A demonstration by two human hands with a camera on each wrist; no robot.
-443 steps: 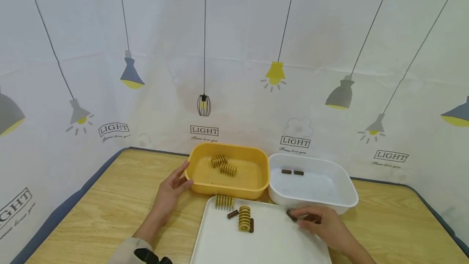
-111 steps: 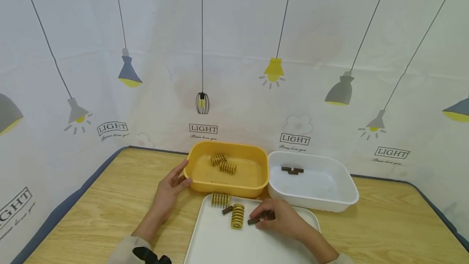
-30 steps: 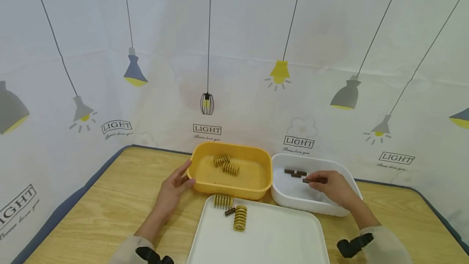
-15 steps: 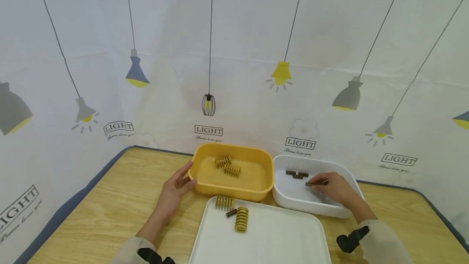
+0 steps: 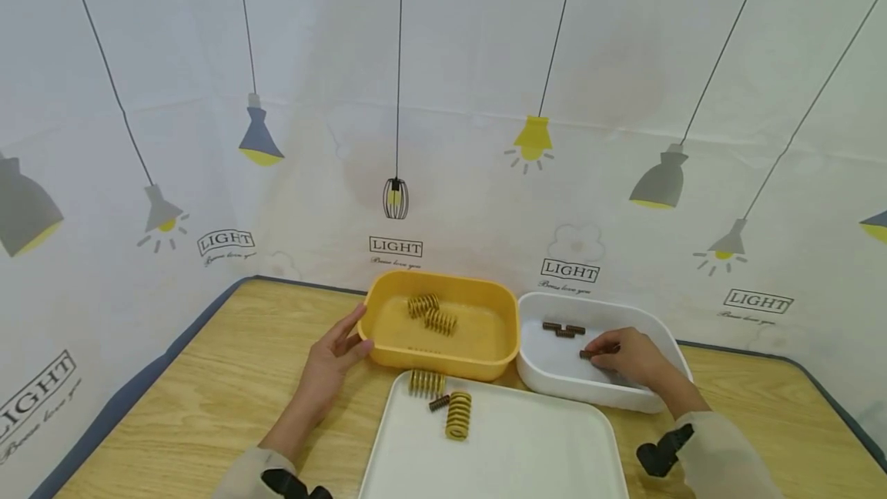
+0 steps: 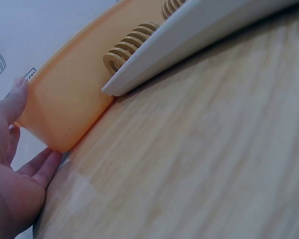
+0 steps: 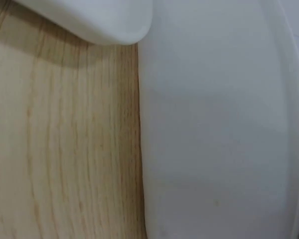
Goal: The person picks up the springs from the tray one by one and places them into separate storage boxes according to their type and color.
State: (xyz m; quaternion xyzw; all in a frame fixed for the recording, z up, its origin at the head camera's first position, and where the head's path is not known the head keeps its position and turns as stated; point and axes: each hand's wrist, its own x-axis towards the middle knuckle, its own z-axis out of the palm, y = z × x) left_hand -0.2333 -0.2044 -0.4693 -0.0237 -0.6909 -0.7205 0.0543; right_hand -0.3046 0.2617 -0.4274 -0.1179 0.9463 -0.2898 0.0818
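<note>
My right hand [image 5: 634,358] pinches a small dark-brown coil spring [image 5: 586,354] low inside the white bin [image 5: 665,326]. Three similar brown springs [image 5: 565,334] lie together at that bin's back left. My left hand [image 5: 324,372] rests against the left end of the yellow bin [image 5: 478,366], fingers fairly straight, thumb near the front corner; the left wrist view shows its fingertips [image 6: 21,89] touching the wall. Two large yellow springs [image 5: 440,322] lie in the yellow bin. On the white tray [image 5: 527,453] are two more yellow springs [image 5: 458,416] and a brown spring [image 5: 439,403].
Both bins stand side by side behind the tray on a wood-grain table [image 5: 229,360]. A printed white curtain [image 5: 457,175] rises behind the table. The right wrist view shows the white bin's outer wall [image 7: 214,124] and a tray corner [image 7: 124,35], not the fingers.
Brown springs have gone from the tray to the white bin, leaving one on the tray. In the last second my right hand has shifted its spring slightly nearer. My left hand stays put.
</note>
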